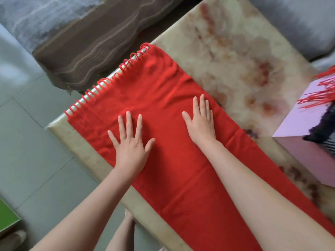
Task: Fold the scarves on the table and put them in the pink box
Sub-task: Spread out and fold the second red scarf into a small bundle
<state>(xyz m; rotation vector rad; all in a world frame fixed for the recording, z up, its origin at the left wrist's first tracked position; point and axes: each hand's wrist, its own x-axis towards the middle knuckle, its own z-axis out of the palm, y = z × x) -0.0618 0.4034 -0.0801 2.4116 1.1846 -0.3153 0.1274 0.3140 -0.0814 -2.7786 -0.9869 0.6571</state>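
Scarf [163, 109] lies flat and red along the table [226, 51], running from the far-left edge back toward the person, its fringe [108, 78] hanging just over that edge. I'd say it is laid out long like this so it can be folded end over end.

Both hands press down on it, palms flat. The left hand [129, 142] has its fingers spread wide; the right hand [200, 120] keeps its fingers closer together, thumb out. Neither one grips anything. They look placed to smooth the cloth and pin it so it won't slide off the slick stone top, and a few shallow creases do show near the fringe.

The box [306, 134] stands at the right, near the scarf's edge but not touching it. Red fringe strands [320, 91] and a dark striped cloth [324, 140] spill over its rim, so I judge at least 2 scarves are already inside.

Folding of this 1 seems not yet begun; flattening is the step in hand
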